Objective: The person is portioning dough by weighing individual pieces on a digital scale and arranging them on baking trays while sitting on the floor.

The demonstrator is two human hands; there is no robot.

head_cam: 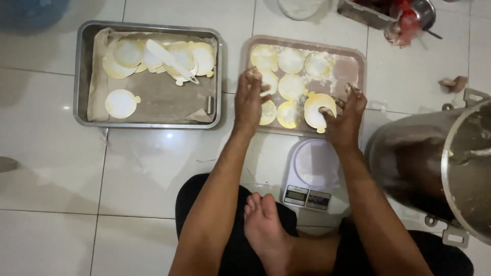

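We are sitting on a white tiled floor (56, 168), legs crossed, one bare foot (266, 230) resting nearest us. Just beyond it a small white scale (313, 171) is lying between our forearms, and a big steel pot (434, 163) is tilting on its side to our right.

Further out, both hands are working over a brown tray (355, 64) floured and lined with rows of round yellow-edged discs. Our left hand (250, 99) is hovering at the tray's left edge, fingers loosely curled and dusted with dough, holding nothing we can make out. Our right hand (347, 112) is pressing its fingertips onto the nearest disc (317, 110) at the tray's front right corner — fingers bent, not closed around it.

To the far left a steel pan (82, 76) is holding more discs and a white scraper (171, 60) — well apart from our hands.
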